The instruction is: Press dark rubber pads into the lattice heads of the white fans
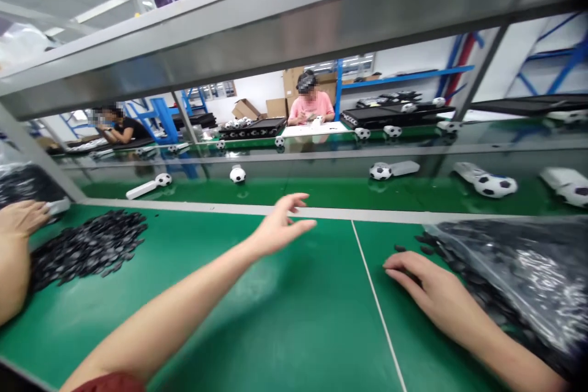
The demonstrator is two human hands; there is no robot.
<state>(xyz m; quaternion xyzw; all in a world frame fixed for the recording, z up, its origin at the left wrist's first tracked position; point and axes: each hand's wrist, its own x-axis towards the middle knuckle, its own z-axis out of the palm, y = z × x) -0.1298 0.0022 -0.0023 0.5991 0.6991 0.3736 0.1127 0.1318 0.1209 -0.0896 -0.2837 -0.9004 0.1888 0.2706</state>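
Left hand [285, 226]: thumb and fingers spread, nothing in it, held over the far side of the table [294, 318] by the belt [202, 190]. Right hand [416, 278]: thumb and index tips together, pointing left; can't tell if a piece sits between them. It's just beside a few loose black pieces [427, 250], at the left edge of the bagged heap. Those pieces are small and flat; too small to call a long axis.

White soccer-ball units on the belt, mixed headings: left unit [149, 185] has its handle pointing left and toward me, ball right; the one right of my left hand [394, 169] has ball left, handle right; next one [487, 182] has handle far-left, ball near-right.

Containers: clear plastic bag [528, 275] at right, black pieces under and along its edge. Black tray [252, 130] across the belt holds more ball units.
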